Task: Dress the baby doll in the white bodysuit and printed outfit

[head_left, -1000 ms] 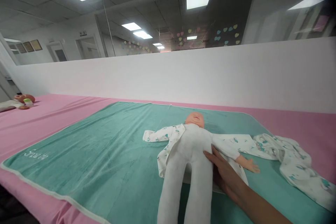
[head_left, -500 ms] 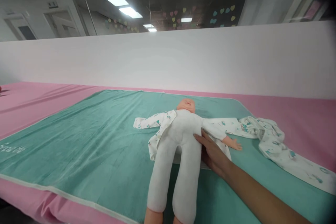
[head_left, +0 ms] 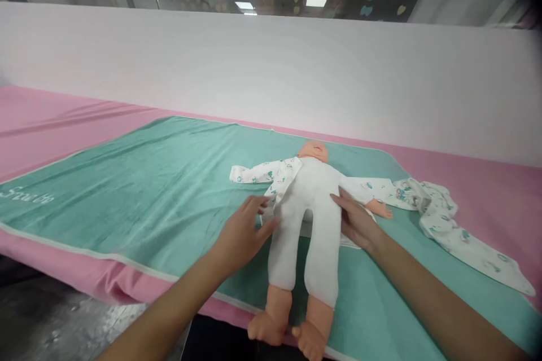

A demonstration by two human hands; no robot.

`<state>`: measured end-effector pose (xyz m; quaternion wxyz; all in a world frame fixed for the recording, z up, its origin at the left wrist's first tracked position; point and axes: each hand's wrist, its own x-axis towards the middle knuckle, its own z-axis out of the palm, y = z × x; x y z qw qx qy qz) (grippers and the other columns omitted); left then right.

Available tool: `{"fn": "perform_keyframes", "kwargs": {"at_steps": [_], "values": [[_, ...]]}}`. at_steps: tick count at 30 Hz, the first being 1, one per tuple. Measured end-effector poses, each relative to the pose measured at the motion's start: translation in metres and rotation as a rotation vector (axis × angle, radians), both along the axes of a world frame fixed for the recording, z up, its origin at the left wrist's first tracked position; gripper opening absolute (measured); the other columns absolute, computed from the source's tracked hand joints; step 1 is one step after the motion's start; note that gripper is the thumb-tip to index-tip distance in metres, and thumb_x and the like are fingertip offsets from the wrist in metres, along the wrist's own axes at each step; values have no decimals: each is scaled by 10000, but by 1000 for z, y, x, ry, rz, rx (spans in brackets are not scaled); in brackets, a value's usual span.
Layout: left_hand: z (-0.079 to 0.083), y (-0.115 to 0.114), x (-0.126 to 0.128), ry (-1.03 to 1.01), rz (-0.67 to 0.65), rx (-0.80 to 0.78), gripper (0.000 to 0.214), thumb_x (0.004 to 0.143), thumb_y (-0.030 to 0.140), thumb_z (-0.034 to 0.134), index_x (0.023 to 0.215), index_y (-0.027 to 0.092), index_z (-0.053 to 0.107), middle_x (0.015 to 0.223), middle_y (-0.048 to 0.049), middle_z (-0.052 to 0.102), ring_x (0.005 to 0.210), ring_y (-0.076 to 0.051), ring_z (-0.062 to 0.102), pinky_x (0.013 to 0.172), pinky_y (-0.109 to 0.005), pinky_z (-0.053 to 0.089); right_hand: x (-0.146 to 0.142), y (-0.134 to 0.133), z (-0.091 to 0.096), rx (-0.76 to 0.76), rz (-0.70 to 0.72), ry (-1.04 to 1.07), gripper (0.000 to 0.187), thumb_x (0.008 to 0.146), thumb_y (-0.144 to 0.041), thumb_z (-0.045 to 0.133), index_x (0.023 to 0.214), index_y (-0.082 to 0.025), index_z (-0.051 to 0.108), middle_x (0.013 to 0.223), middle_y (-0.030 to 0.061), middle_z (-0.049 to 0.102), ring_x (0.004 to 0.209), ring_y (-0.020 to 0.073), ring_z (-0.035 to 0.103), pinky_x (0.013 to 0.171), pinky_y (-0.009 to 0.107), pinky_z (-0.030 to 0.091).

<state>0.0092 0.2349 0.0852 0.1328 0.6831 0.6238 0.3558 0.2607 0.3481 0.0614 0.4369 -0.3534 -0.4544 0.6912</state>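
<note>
A baby doll [head_left: 311,208] with a white cloth body lies face up on a teal mat [head_left: 139,186], its feet over the near edge. An open printed jacket [head_left: 271,174] is spread under it, one sleeve on the doll's arm. My left hand [head_left: 241,231] reaches in with fingers spread, touching the jacket's edge by the doll's hip. My right hand [head_left: 355,220] lies flat, fingers stretched out, against the doll's other side on the jacket.
A second printed garment [head_left: 449,220] lies crumpled on the mat to the right. The mat lies on a pink-covered table [head_left: 63,118]. A white partition wall [head_left: 271,67] runs along the back. The floor shows at the lower left.
My left hand has come into view and reached the doll's side. The camera has tilted down, so the doll's feet now show. My right hand stays on the doll's side.
</note>
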Motion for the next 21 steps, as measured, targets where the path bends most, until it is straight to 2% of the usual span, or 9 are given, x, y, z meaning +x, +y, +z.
{"fn": "perform_keyframes", "kwargs": {"at_steps": [2, 4, 7, 9, 12, 15, 17, 19, 21], "values": [[0, 37, 17, 12, -15, -124, 355, 820, 530, 478, 995, 223, 516, 975, -40, 602, 800, -192, 573, 640, -322, 456, 0, 1, 0, 11, -4, 4, 459, 833, -280, 617, 1271, -338, 493, 1293, -9, 540, 1108, 197, 566, 914, 316, 518], [2, 60, 25, 1, -8, -203, 292, 854, 490, 416, 858, 205, 477, 793, -23, 578, 658, -168, 518, 545, -296, 380, 1, 5, -1, 1, 0, 4, 466, 827, -267, 621, 1270, -335, 491, 1285, -10, 547, 1099, 191, 572, 910, 308, 521], [17, 72, 21, -76, -19, -194, 234, 866, 360, 399, 697, 199, 380, 637, 8, 469, 562, -130, 420, 495, -270, 286, 3, 11, -3, -42, 62, 6, 479, 821, -256, 625, 1273, -326, 485, 1253, -2, 571, 1079, 188, 585, 886, 304, 531], [36, 72, 16, -263, -88, -177, 276, 854, 377, 433, 666, 193, 350, 618, 21, 419, 540, -106, 393, 481, -250, 273, 4, 13, -2, -57, 86, 7, 487, 814, -257, 630, 1273, -323, 482, 1231, 0, 587, 1055, 185, 598, 871, 303, 535], [66, 69, 18, -586, -423, -299, 260, 836, 428, 485, 740, 189, 448, 649, 19, 458, 538, -96, 456, 485, -234, 337, 4, 12, 0, -49, 80, 6, 499, 808, -277, 633, 1279, -321, 474, 1215, 0, 597, 1025, 186, 611, 839, 301, 541], [71, 78, 23, -688, -800, -483, 247, 843, 406, 486, 910, 180, 559, 741, -23, 561, 575, -123, 546, 509, -255, 401, 3, 10, 1, -41, 89, 15, 498, 816, -301, 621, 1287, -322, 463, 1213, 2, 599, 1034, 193, 605, 838, 314, 539], [54, 91, 21, -732, -702, -385, 270, 856, 411, 457, 957, 189, 572, 790, -31, 583, 611, -127, 567, 527, -254, 418, 3, 9, 1, -49, 78, 19, 495, 820, -314, 620, 1288, -333, 460, 1222, -4, 592, 1063, 191, 590, 869, 325, 529], [28, 108, 13, -690, -352, -168, 253, 855, 397, 448, 954, 201, 573, 843, -29, 600, 705, -135, 587, 594, -257, 449, 2, 9, 0, -57, 42, 3, 513, 808, -332, 636, 1289, -344, 458, 1231, -9, 586, 1066, 190, 589, 883, 331, 527], [2, 123, 6, -480, -101, -27, 240, 834, 355, 478, 981, 201, 588, 971, -46, 622, 893, -163, 586, 756, -294, 479, 0, 11, -2, -51, 1, -32, 548, 790, -364, 654, 1298, -358, 448, 1246, -11, 576, 1055, 198, 595, 876, 348, 532]]}}
